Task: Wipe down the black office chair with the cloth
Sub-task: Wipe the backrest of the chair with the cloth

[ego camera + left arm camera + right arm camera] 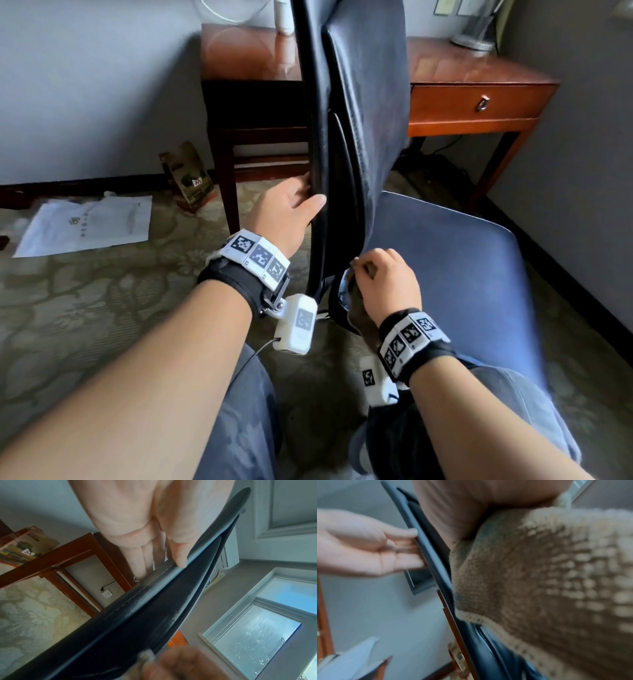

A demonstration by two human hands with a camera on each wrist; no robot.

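Note:
The black office chair stands right in front of me, its backrest (370, 102) seen edge-on and its seat (445, 260) stretching to the right. My left hand (308, 192) holds the backrest's left edge at mid height, thumb on the near side and fingers behind it. In the left wrist view the thumb lies on the padded backrest edge (154, 608). My right hand (383, 277) grips a beige knitted cloth (539, 574) and presses it against the bottom of the backrest, where it meets the seat. From the head view only a bit of the cloth (346, 291) shows under the fingers.
A wooden desk with a drawer (472, 99) stands behind the chair, with a darker side table (246, 68) to its left. White paper (89, 222) and a printed bag (188, 178) lie on the patterned carpet at left. A wall runs close along the right. My knees are below the hands.

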